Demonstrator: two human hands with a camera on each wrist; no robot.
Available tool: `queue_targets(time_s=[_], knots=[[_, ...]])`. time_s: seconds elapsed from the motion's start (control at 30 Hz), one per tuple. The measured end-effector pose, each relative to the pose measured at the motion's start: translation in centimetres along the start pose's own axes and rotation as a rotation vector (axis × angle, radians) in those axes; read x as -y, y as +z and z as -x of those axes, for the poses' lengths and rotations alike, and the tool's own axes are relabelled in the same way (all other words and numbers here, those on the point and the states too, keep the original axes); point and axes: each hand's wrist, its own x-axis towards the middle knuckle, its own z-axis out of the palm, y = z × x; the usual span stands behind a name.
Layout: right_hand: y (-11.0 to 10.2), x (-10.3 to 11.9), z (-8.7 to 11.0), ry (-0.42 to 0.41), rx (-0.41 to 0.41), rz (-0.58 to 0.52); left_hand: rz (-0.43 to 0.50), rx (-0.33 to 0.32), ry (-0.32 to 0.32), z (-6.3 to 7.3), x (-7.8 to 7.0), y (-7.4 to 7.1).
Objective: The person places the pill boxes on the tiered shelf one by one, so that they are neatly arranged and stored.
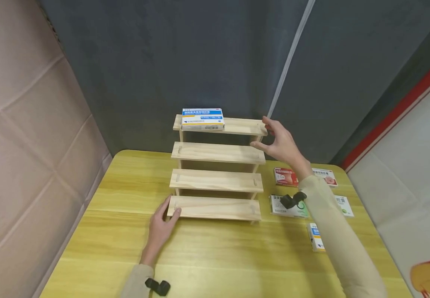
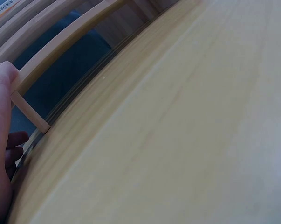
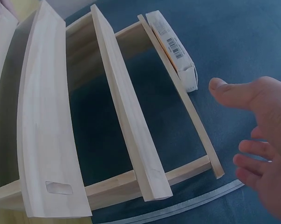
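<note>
A stepped wooden display rack [image 1: 216, 181] of light boards stands on the table. My left hand [image 1: 160, 227] holds the left end of its lowest board, thumb over the front edge and fingers at the side. In the left wrist view, the left thumb [image 2: 9, 72] lies at the board's corner and the other fingers are below it. By the right end of the top board, my right hand [image 1: 283, 142] is held with thumb and fingers apart and nothing between them. A blue-and-white medicine box [image 1: 202, 119] sits on the left half of that top board.
Right of the rack, several medicine boxes lie on the yellow wood-grain table [image 1: 125, 207]: a red one [image 1: 285, 176], a green-and-white one [image 1: 286, 206] and a blue-and-white one [image 1: 315, 237] among them. A dark curtain [image 1: 155, 62] hangs close behind the rack.
</note>
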Motion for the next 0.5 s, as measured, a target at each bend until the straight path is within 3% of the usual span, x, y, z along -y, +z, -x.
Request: queue_targets(time_s=[0.5], knots=[[-0.1, 0.8, 3.3, -0.015, -0.091, 0.004, 0.01, 0.009, 0.014, 0.1, -0.1, -0.1]])
